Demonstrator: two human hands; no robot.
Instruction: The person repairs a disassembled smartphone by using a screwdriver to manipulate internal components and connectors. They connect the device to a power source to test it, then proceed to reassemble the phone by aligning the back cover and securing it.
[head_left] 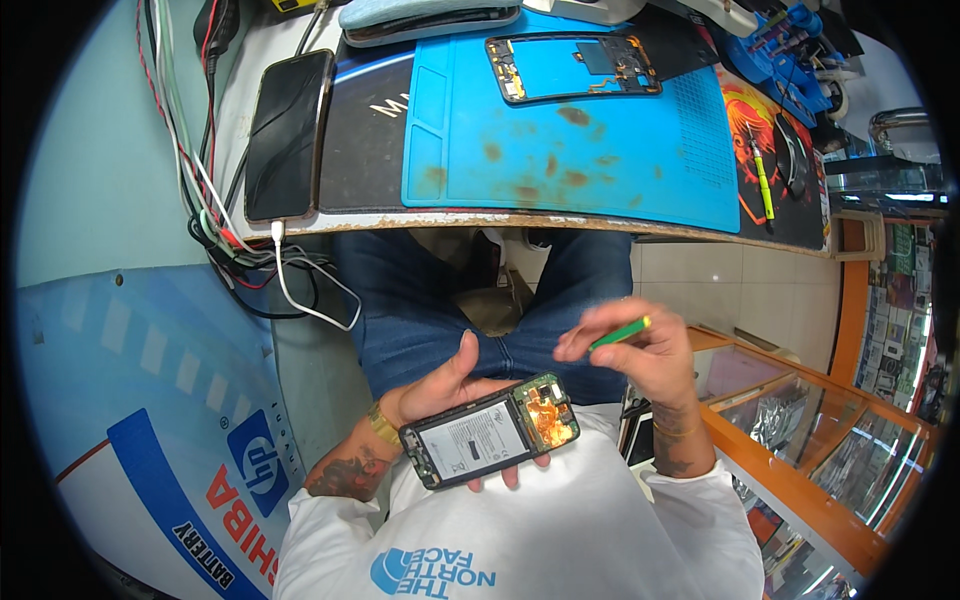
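Note:
An opened phone (465,440) rests tilted in my left hand (437,388), just in front of my shirt. Its back is off, so the grey-white battery and a green circuit board with copper-coloured film show. My left fingers wrap under the phone and the thumb stands up beside it. Above and to the right of the phone, my right hand (655,365) is closed around a slim green tool (620,333) with a yellow end. The tool's tip is hidden by the fingers, so its exact kind cannot be told. It is apart from the phone.
On the bench, a blue work mat (560,190) bears a detached phone frame (640,68). A dark phone (290,135) with a white cable (280,260) plugged in lies left. A yellow screwdriver (763,185) lies right. A glass display case (800,410) stands low on the right.

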